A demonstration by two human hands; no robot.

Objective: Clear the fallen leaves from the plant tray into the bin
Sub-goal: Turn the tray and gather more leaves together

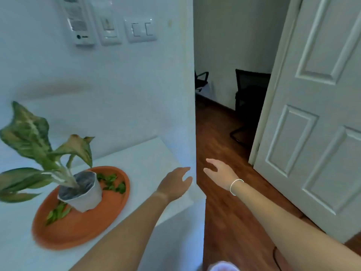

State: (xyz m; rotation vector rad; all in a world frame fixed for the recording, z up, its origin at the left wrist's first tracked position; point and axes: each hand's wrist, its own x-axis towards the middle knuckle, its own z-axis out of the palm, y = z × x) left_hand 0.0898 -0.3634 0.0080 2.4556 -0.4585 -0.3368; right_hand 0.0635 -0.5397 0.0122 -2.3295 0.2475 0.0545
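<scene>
An orange round plant tray [82, 227] lies on a white counter [144, 159] at the lower left. In it stands a white pot [86, 194] with a leafy plant [29, 137]. Small green fallen leaves [112, 183] lie on the tray behind the pot, and more fallen leaves lie in front of it [57, 213]. My left hand [175, 182] hovers open over the counter's right corner, to the right of the tray, holding nothing. My right hand [219, 173] reaches forward past the counter edge, fingers apart and empty, a white bracelet on its wrist. No bin is in view.
A white wall with switch plates [140, 29] rises behind the counter. A white panelled door [320, 118] stands ajar at the right. Through the doorway, over a wooden floor [220, 145], stands a dark chair [250, 98].
</scene>
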